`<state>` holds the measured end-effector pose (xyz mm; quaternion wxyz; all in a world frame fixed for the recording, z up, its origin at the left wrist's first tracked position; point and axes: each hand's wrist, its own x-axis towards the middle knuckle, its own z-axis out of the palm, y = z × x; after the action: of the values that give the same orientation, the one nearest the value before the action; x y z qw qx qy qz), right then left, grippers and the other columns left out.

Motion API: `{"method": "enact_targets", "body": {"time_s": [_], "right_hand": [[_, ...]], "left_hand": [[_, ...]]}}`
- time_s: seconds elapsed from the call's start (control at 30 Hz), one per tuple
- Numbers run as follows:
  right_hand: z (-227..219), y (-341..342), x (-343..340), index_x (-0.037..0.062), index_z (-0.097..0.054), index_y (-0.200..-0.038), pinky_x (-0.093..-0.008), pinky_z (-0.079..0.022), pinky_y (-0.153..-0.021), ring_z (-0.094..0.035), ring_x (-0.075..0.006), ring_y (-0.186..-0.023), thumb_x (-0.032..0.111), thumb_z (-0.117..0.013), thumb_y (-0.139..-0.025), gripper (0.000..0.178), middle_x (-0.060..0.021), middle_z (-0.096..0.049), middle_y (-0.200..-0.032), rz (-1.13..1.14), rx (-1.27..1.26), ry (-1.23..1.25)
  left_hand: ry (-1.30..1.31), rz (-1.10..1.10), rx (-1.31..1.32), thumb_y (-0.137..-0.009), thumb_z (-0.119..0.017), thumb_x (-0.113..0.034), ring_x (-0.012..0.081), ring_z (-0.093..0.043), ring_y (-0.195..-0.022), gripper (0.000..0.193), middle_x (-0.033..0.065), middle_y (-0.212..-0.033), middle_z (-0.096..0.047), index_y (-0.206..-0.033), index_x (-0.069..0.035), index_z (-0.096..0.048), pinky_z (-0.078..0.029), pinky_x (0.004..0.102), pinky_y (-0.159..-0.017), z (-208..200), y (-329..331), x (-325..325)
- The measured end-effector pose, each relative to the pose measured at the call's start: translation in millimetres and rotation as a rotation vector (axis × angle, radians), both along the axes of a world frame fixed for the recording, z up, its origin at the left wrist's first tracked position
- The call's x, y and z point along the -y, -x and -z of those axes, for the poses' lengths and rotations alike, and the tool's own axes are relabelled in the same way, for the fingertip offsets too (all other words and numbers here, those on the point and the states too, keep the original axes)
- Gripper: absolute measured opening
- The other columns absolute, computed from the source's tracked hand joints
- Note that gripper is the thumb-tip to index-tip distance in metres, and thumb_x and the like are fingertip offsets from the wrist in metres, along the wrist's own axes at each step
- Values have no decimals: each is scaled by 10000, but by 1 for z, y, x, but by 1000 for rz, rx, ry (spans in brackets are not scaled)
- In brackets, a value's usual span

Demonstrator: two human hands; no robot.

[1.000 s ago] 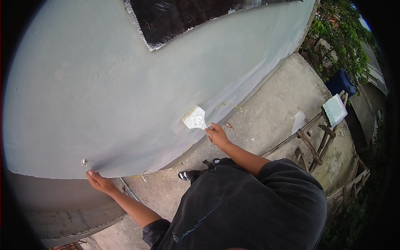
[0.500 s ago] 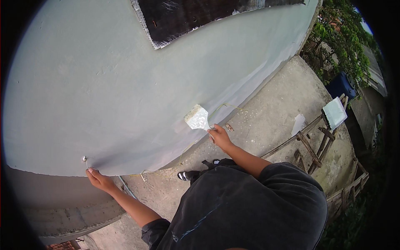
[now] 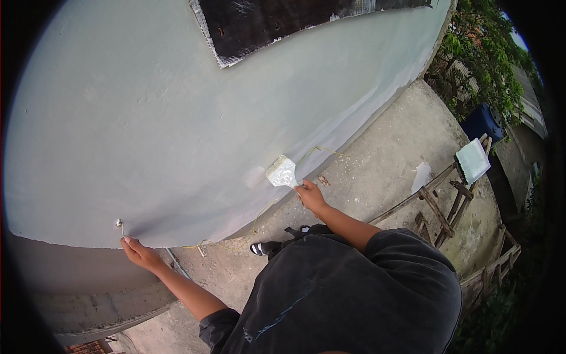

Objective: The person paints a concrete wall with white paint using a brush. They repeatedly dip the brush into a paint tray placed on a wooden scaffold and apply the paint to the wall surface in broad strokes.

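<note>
A broad, paint-smeared brush (image 3: 282, 171) is held by its handle in my right hand (image 3: 311, 196), whose fingers are closed round it. Its bristles lie at the pale grey-green wall (image 3: 153, 118), beside a lighter patch of paint. Over at the lower left, my left hand (image 3: 139, 251) pinches a short, thin pale cable (image 3: 123, 229). That cable runs to a small whitish spot on the wall; how it is fixed there is too small to make out.
A dark board (image 3: 277, 23) with white-smeared edges sits on the wall above. A thin yellow wire (image 3: 254, 226) trails along the wall's foot. To the right are a wooden ladder (image 3: 437, 211), a paint tray (image 3: 473, 160), a blue barrel (image 3: 484, 123) and a paint-spotted concrete floor (image 3: 395, 147).
My right hand and the paintbrush have shifted slightly down and right, uncovering a lighter patch on the wall. My left hand stays on the cable.
</note>
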<state>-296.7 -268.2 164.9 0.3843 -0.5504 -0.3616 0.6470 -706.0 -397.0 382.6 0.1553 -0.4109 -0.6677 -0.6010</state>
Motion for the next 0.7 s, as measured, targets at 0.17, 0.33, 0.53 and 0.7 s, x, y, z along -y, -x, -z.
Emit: {"method": "enact_targets", "body": {"time_s": [0.17, 0.33, 0.53, 0.7], "right_hand": [[-16, 1, -8, 74, -569, -920, -234, -296, -382, -413, -75, -429, 189, -575, -898, 117, -26, -533, -635, 26, -151, -50], [-18, -5, -1, 71, -554, -890, -237, -294, -381, -409, -76, -427, 174, -567, -901, 105, -25, -530, -631, 46, -126, 3], [-11, 2, -10, 68, -560, -898, -238, -287, -375, -411, -77, -428, 171, -568, -901, 103, -25, -530, -631, 30, -125, -79], [-21, -8, -3, 67, -553, -885, -241, -279, -370, -406, -76, -424, 175, -575, -897, 111, -28, -527, -629, 35, -156, -16]], "left_hand": [[3, -9, 11, -1015, -412, -274, 85, -270, -629, 353, -33, -681, -280, -742, -60, -350, -248, 249, -547, -2, -3, 2], [11, -2, 1, -1017, -411, -273, 83, -273, -634, 347, -36, -685, -282, -749, -59, -358, -249, 248, -547, 0, 0, 2], [-4, 13, 16, -1018, -411, -274, 86, -280, -636, 341, -35, -691, -291, -758, -56, -370, -257, 246, -552, 1, 1, 3], [1, 18, 5, -1018, -408, -270, 86, -279, -635, 343, -35, -690, -290, -753, -58, -360, -257, 246, -552, 0, 0, 3]]}}
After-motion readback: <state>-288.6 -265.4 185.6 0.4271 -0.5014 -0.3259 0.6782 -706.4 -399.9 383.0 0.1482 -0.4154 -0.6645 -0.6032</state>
